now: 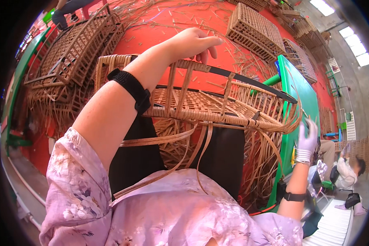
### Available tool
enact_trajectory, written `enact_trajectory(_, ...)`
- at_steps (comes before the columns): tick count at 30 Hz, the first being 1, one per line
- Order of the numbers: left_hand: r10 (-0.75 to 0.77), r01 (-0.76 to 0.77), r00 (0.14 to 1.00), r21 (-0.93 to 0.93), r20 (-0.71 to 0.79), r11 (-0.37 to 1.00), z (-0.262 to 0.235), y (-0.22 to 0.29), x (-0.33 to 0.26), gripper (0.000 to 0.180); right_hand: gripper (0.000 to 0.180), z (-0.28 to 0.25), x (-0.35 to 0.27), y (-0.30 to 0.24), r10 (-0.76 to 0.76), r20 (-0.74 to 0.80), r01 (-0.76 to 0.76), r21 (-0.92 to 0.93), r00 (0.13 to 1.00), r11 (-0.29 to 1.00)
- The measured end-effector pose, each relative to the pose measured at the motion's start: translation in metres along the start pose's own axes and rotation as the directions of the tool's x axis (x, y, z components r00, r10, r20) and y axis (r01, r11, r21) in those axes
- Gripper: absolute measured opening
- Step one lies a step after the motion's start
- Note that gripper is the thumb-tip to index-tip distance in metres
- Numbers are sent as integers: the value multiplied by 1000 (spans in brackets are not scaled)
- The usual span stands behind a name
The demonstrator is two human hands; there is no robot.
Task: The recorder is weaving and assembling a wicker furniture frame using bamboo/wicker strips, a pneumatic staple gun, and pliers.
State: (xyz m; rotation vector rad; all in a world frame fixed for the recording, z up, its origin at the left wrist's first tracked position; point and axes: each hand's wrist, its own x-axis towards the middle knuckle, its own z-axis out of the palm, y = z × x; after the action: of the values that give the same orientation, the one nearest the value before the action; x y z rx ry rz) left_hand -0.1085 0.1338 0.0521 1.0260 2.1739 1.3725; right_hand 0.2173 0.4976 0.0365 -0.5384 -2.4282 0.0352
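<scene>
A long woven rattan basket (217, 119) lies across my lap, with slatted sides and a black band along its far rim. My bare left hand (196, 44) reaches over the far side, just above that rim. Its index finger stretches to the right and the other fingers hang loosely downward, with nothing seen in them. At the basket's right end is my right hand (307, 141) in a pale glove, beside a green table. Its raised fingers are blurred near the loose rattan strips, and their grip is unclear. Several strips (160, 140) trail from the basket's near edge over my lap.
Stacked rattan baskets (76, 53) stand at the left, and another basket (256, 33) lies at the far right. Strip scraps litter the red floor (151, 24). The green table (303, 88) borders my right side. Another person (346, 172) sits farther right.
</scene>
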Motion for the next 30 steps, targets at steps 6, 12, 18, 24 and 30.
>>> enact_trajectory(6,-15,15,1000,-2,3,1000,4,-11,5,52,22,27,-5,-215,-694,66,584,487,717,649)
enact_trajectory(12,-7,7,1000,-12,12,1000,2,-2,1,51,22,50,-39,-254,-793,180,432,759,582,488)
enact_trajectory(18,0,1,1000,-8,22,1000,-4,0,-1,48,20,54,-52,-231,-757,414,481,593,506,646)
enact_trajectory(24,-2,2,1000,7,20,1000,-1,0,-1,48,17,58,-51,-261,-702,338,520,490,626,700)
enact_trajectory(30,4,-4,1000,-13,9,1000,2,-4,1,50,25,66,-48,-264,-760,323,609,459,564,647)
